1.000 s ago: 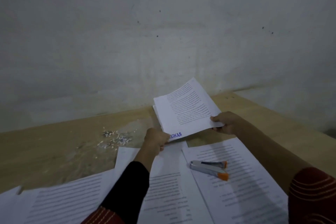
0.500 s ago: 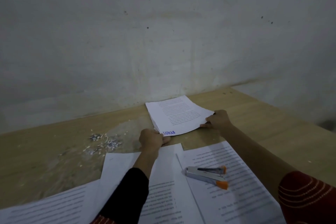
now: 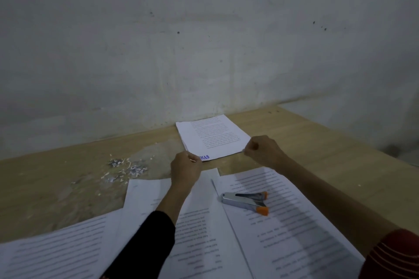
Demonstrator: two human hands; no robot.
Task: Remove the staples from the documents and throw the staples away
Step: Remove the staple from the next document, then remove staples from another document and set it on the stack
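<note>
A white printed document stack (image 3: 213, 136) with a blue stamp lies flat on the wooden table (image 3: 328, 149), close to the wall. My left hand (image 3: 186, 165) has curled fingers over its near left corner and covers part of the stamp. At the near right corner my right hand (image 3: 260, 149) pinches the edge with curled fingers. A pile of pulled staples and paper bits (image 3: 127, 167) lies on the table left of my left hand. A silver staple remover (image 3: 246, 203) with orange tips rests on the papers below my right forearm.
Several loose printed sheets (image 3: 294, 222) overlap across the near part of the table, under both forearms. A grey wall (image 3: 204, 52) stands right behind the table. Bare wood shows at the left (image 3: 45, 188) and far right.
Both hands lowered the stamped document from a raised, tilted position down flat onto the table near the wall. The staple remover and staple pile stayed put.
</note>
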